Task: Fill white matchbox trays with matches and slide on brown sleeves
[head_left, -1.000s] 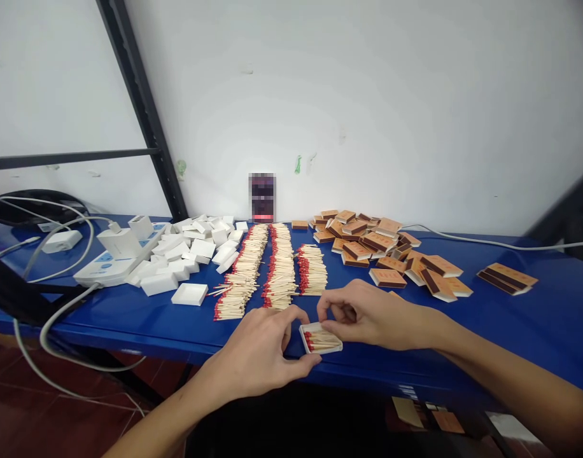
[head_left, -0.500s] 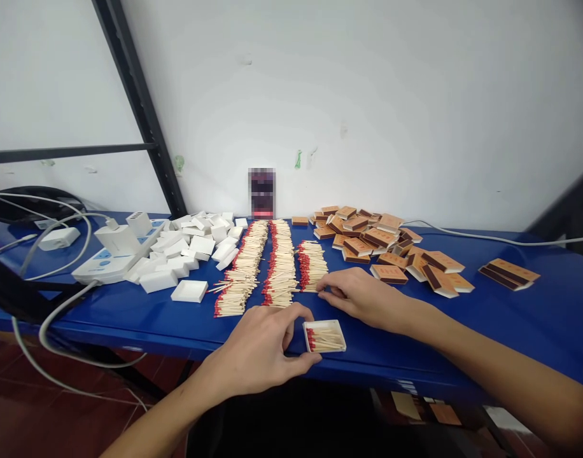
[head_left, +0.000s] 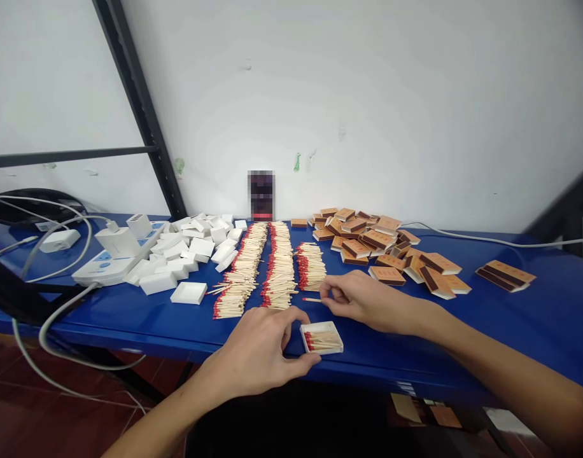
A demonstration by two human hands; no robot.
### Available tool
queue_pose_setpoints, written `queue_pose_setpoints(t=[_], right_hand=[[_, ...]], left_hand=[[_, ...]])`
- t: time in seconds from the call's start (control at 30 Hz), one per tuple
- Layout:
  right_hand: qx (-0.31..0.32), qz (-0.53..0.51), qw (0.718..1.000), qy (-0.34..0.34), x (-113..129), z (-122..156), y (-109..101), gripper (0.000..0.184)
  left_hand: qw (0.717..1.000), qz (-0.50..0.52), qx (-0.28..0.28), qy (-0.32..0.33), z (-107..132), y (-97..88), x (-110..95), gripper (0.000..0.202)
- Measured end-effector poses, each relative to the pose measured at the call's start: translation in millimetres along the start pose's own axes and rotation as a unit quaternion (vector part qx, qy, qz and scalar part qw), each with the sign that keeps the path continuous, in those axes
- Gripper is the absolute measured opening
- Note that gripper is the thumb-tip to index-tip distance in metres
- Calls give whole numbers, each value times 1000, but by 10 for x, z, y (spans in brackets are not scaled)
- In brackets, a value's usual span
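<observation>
My left hand (head_left: 260,348) steadies a white matchbox tray (head_left: 328,350) at the table's front edge, thumb at its near side and forefinger at its far left corner. Red-tipped matches (head_left: 320,339) lie inside it, heads to the left. Just beyond, my right hand (head_left: 356,299) pinches a single match (head_left: 312,299), red head pointing left, over the blue table. Behind that hand is a short row of matches (head_left: 311,267). Two longer rows, one in the middle (head_left: 279,267) and one further left (head_left: 242,270), run back toward the wall.
White trays (head_left: 177,251) are heaped on the left, with one apart (head_left: 189,293) nearer me. Brown matchbox sleeves (head_left: 368,238) pile up at the right; a pair (head_left: 506,275) lies further right. A power strip (head_left: 107,267) with cables sits left. A black rack post (head_left: 139,108) rises there.
My right hand has drawn back slightly from the short row, and a single match now shows between its fingertips. My left hand stays at the tray.
</observation>
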State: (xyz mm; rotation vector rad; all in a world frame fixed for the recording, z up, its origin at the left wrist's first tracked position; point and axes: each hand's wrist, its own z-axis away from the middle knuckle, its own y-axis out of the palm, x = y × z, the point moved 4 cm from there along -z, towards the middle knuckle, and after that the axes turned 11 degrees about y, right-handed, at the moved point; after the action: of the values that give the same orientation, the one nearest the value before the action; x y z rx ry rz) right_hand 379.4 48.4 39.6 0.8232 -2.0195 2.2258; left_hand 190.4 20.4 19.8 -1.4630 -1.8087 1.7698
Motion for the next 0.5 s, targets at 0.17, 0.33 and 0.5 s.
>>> queue_pose_setpoints(t=[0.17,0.33,0.5], right_hand=[[88,-60,994,-20,138,146,-95,11],[97,-43,994,-15,184,163,-64,11],[-40,29,999,15,41,20,-64,13]], left_hand=[[1000,2,-8,-10,-4,6,11,29],[1000,-4,-13,-8,0,4,12,29],[1000,-8,-1,12,6,2,-1,30]])
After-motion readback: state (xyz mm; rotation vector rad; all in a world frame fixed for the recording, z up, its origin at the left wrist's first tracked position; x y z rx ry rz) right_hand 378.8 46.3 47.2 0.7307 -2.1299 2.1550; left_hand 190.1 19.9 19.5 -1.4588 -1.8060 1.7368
